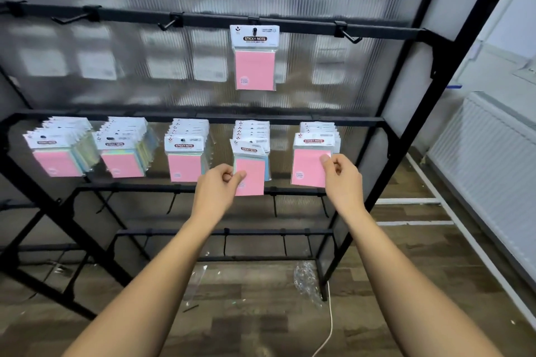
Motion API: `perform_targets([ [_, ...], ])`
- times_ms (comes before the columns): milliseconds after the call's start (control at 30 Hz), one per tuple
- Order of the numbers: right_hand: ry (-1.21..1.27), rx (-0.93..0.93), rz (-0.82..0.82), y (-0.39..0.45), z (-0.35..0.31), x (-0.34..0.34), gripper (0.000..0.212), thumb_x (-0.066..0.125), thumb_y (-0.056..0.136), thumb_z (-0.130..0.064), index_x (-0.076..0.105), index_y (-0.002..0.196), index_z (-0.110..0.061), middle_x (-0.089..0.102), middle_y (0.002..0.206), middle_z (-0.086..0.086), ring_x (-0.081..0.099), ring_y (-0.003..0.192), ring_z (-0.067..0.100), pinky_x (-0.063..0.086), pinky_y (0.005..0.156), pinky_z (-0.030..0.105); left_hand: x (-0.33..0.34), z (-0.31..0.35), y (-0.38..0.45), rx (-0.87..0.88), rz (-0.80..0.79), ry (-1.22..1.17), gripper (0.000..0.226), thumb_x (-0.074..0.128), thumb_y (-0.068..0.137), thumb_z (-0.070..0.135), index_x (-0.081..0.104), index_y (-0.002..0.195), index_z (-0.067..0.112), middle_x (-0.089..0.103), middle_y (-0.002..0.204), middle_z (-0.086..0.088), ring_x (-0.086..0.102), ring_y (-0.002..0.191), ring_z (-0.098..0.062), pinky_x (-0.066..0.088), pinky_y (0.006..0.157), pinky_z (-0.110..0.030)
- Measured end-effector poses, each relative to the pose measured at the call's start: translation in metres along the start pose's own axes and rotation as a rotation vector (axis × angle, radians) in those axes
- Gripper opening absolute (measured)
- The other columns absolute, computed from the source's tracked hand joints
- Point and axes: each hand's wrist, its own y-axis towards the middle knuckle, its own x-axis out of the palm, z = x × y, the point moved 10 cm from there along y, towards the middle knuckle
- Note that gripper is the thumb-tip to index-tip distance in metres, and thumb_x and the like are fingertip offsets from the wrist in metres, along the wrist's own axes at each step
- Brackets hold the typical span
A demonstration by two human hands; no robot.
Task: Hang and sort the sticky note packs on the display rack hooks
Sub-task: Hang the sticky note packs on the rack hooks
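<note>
The black display rack point(290, 28) has a top bar where one pink sticky note pack point(254, 62) hangs on a hook; the other top hooks point(168, 24) are bare. Along the middle bar hang several bunches of packs point(58, 148). My left hand point(219, 185) pinches the left edge of the front pink pack point(251, 175) in the fourth bunch, which is tilted. My right hand point(339, 174) pinches the right edge of the front pink pack point(309, 166) in the fifth bunch.
Two lower bars point(226, 232) carry bare hooks. Crumpled clear plastic wrap point(306, 278) and a white cable point(329, 324) lie on the wooden floor under the rack. A white radiator point(487, 159) stands on the right wall.
</note>
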Motion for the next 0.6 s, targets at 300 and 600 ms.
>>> perform_targets([
  [300, 0.216, -0.193, -0.062, 0.000, -0.107, 0.025, 0.028, 0.049, 0.103, -0.032, 0.059, 0.085, -0.014, 0.056, 0.073, -0.011, 0.047, 0.061, -0.005, 0.036, 0.057, 0.012, -0.050, 0.031, 0.011, 0.076, 0.063, -0.146, 0.028, 0.068, 0.091, 0.035, 0.056, 0.068, 0.024, 0.047, 0.061, 0.013, 0.044, 0.054, -0.001, 0.035, 0.054, -0.010],
  [600, 0.249, -0.327, -0.009, 0.017, -0.177, 0.041, 0.029, 0.048, 0.104, -0.033, 0.059, 0.086, -0.013, 0.058, 0.075, -0.008, 0.047, 0.064, 0.000, 0.034, 0.056, 0.016, -0.083, 0.042, 0.041, 0.159, 0.092, -0.170, 0.022, 0.066, 0.093, 0.033, 0.066, 0.081, 0.014, 0.058, 0.067, 0.006, 0.048, 0.061, -0.003, 0.038, 0.058, -0.011],
])
